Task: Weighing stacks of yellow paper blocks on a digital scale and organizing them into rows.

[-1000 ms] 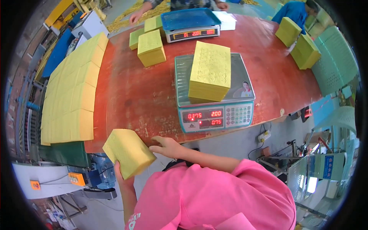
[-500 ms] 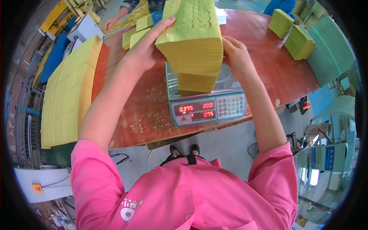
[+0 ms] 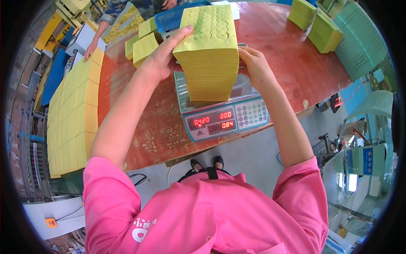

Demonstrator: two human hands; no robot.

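Observation:
A tall stack of yellow paper (image 3: 210, 70), its top sheet punched with rows of curved cuts, stands upright on the pan of a digital scale (image 3: 228, 120). My left hand (image 3: 163, 57) grips the stack's left side, thumb lying over the top edge. On the other side, my right hand (image 3: 256, 65) presses against the right face. Its fingertips are partly hidden behind the paper. Red digits glow on the scale's front panel, beside a keypad.
Rows of yellow paper blocks (image 3: 74, 122) cover the red table's (image 3: 148, 135) left end, where a co-worker's hand (image 3: 91, 50) rests. Smaller yellow stacks (image 3: 145, 48) and a blue tray (image 3: 175, 19) lie beyond. Two stacks (image 3: 325, 34) stand far right, near a green perforated chair (image 3: 361, 38).
The upper paper bundle has come down onto the lower one, and they now line up as one stack. The scale's readout has risen. A co-worker's hand has moved down to the left blocks.

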